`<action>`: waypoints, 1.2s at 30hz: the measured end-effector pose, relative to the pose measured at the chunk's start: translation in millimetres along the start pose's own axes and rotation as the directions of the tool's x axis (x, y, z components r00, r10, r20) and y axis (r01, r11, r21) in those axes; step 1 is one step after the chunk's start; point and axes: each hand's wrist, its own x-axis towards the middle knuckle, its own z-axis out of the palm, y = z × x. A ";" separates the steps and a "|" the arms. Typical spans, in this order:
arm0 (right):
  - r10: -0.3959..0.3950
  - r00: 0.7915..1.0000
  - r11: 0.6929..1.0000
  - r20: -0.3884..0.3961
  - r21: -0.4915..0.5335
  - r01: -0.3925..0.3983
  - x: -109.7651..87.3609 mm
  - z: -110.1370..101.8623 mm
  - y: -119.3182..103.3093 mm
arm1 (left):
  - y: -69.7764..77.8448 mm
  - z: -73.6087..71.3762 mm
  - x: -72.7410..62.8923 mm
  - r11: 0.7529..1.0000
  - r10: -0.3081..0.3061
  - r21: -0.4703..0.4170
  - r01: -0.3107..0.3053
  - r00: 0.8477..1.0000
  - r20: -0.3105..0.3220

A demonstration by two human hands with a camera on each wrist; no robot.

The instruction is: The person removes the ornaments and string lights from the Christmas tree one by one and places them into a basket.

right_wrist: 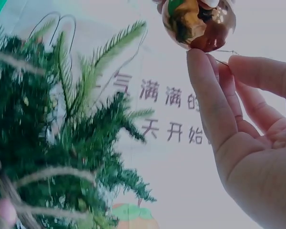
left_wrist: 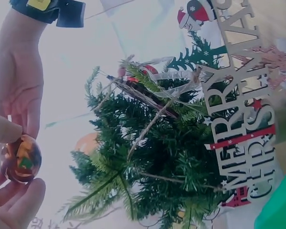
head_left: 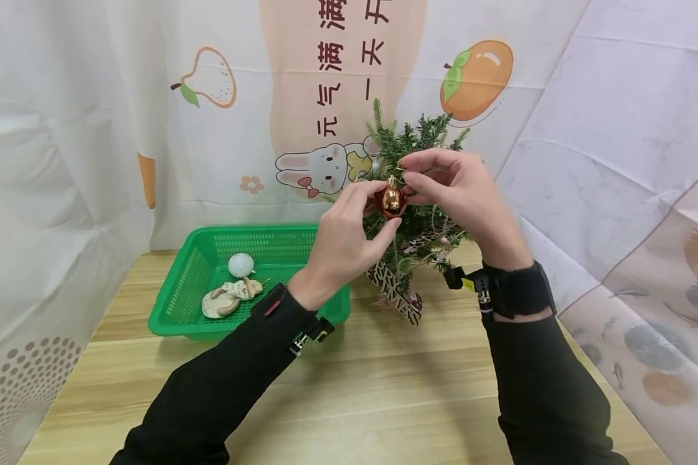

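A shiny copper-coloured Christmas bauble (head_left: pixel 392 202) is held up in front of a small Christmas tree (head_left: pixel 421 137). My left hand (head_left: pixel 349 232) grips the bauble between thumb and fingers. Just to its right, my right hand (head_left: pixel 462 187) pinches the bauble's thin hanging thread (right_wrist: pixel 223 62) between thumb and fingertip. In the left wrist view, the bauble (left_wrist: pixel 20 160) is beside the tree's green branches (left_wrist: pixel 133 124), apart from them. A wooden "Merry Christmas" sign (left_wrist: pixel 229 129) hangs low on the tree, among twine and ribbon.
On the left of the wooden table (head_left: pixel 360 407) stands a green plastic basket (head_left: pixel 256 239). In it lie a white speckled ball (head_left: pixel 241 265) and a cream figurine ornament (head_left: pixel 232 297). A printed curtain (head_left: pixel 221 161) hangs behind the tree.
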 end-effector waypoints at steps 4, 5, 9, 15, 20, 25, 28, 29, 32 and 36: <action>-0.008 1.000 1.000 0.017 0.010 0.008 -7.2 14.1 0.9 | -0.5 -11.5 -11.8 1.000 0.024 -0.016 -0.024 1.000 -0.002; -0.009 1.000 1.000 0.020 0.008 0.009 -9.1 17.9 1.7 | -1.1 -14.3 -14.7 1.000 0.024 -0.018 -0.024 1.000 0.002; -0.031 0.999 0.997 0.037 -0.063 0.033 -16.9 32.0 7.8 | -7.2 -25.3 -27.4 1.000 0.010 -0.023 -0.009 1.000 0.019; -0.127 0.988 0.964 0.091 -0.224 0.144 -27.4 54.4 20.5 | -23.5 -39.8 -45.4 0.998 -0.037 -0.039 0.039 0.998 0.057; -0.184 0.977 0.934 0.106 -0.291 0.207 -31.6 77.3 34.7 | -36.1 -50.6 -58.0 0.997 -0.060 -0.038 0.063 0.995 0.081; -0.185 0.976 0.935 0.112 -0.284 0.210 -34.8 99.7 45.4 | -50.8 -66.3 -73.0 0.996 -0.079 -0.033 0.083 0.990 0.114; -0.173 0.977 0.943 0.121 -0.266 0.200 -40.3 108.9 49.4 | -60.8 -78.2 -82.3 0.994 -0.100 -0.026 0.104 0.986 0.135; -0.170 0.977 0.944 0.128 -0.263 0.199 -42.6 110.8 51.0 | -64.5 -82.7 -85.1 0.994 -0.109 -0.017 0.112 0.984 0.144; -0.151 0.975 0.949 0.164 -0.252 0.190 -49.2 115.1 55.0 | -75.3 -98.4 -90.0 0.989 -0.148 0.026 0.146 0.970 0.191; -0.123 0.962 0.949 0.245 -0.254 0.187 -56.2 120.2 62.0 | -91.7 -122.0 -87.8 0.971 -0.233 0.119 0.206 0.923 0.305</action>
